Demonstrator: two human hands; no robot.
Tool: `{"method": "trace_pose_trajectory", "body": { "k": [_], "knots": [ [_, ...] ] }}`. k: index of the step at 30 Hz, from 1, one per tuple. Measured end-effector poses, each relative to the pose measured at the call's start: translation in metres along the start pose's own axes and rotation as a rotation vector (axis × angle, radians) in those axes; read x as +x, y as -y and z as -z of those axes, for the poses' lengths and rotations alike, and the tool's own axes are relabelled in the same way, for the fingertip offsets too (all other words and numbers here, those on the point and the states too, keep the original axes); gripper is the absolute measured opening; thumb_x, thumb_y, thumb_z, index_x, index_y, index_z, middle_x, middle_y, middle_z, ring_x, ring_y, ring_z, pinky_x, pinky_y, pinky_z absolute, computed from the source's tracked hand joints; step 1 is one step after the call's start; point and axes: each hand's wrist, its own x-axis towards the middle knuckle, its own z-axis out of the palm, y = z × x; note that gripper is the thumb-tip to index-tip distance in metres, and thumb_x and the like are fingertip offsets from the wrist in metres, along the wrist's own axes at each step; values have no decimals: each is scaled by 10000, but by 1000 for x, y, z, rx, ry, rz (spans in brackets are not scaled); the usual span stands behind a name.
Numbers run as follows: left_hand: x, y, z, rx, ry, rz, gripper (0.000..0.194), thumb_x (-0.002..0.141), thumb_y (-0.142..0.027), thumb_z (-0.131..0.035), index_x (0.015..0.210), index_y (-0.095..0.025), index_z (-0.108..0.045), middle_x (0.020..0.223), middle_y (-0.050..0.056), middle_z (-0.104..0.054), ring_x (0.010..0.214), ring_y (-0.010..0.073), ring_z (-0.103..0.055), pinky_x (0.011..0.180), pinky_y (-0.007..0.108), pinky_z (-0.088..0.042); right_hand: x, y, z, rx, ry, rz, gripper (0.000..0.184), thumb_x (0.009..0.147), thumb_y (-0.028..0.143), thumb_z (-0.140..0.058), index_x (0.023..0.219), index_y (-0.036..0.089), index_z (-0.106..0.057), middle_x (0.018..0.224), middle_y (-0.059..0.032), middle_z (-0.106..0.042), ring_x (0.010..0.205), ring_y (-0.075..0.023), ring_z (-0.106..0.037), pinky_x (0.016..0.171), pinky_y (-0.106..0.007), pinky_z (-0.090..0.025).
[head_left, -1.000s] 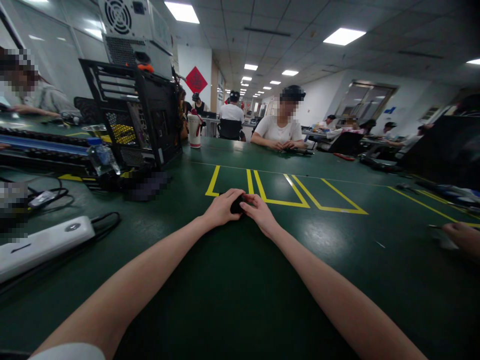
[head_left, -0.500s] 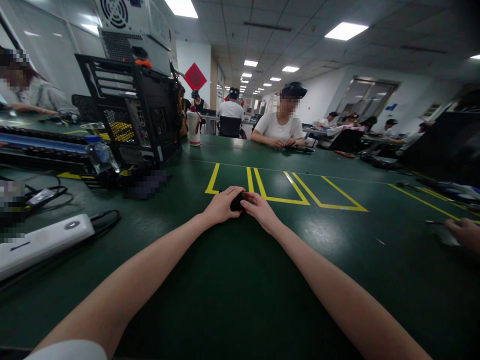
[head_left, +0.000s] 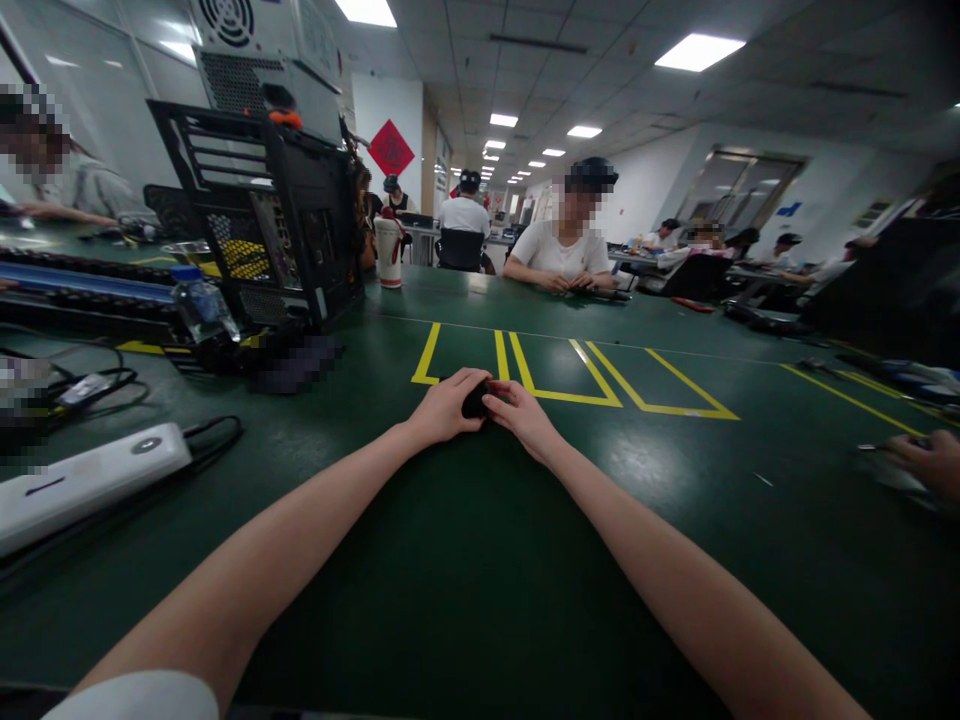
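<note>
Between my two hands is a small black rounded object (head_left: 475, 400), largely covered by fingers, so its kind cannot be made out. My left hand (head_left: 448, 406) is closed round its left side, thumb below and fingers over the top. From the right, my right hand (head_left: 523, 416) pinches its near edge with the fingertips. Both hands are low over the green table (head_left: 450, 560), just in front of the yellow tape marks (head_left: 570, 400).
At left are a white power strip (head_left: 90, 487), a plastic bottle (head_left: 201, 305) and a black computer case (head_left: 322, 240). A paper cup (head_left: 389, 252) stands farther back. Across the table sits a person (head_left: 562, 245); at the right edge another person's hand (head_left: 934, 462) holds something.
The view has tilted very slightly. My hands keep the same hold on the black object, with only tiny shifts of the fingers.
</note>
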Motion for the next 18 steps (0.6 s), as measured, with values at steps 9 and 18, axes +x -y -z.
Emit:
{"method": "trace_pose_trajectory", "body": {
  "k": [9, 18],
  "knots": [
    [0, 0, 0, -8, 1, 7, 602, 657, -201, -630, 1200, -221, -371, 1202, 64, -456, 1043, 234, -498, 826, 371, -453, -4, 4, 1, -41, 12, 98, 270, 662, 304, -638, 894, 223, -527, 984, -6, -552, 937, -148, -543, 891, -368, -421],
    [0, 1, 0, -11, -17, -6, 609, 645, -202, -632, 1197, -219, -374, 1191, 60, -466, 1037, 227, -501, 834, 360, -450, 0, -2, 3, -43, 38, 80, 352, 652, 299, -650, 974, 217, -535, 1038, -28, -554, 977, -160, -538, 913, -364, -404]
  ]
}}
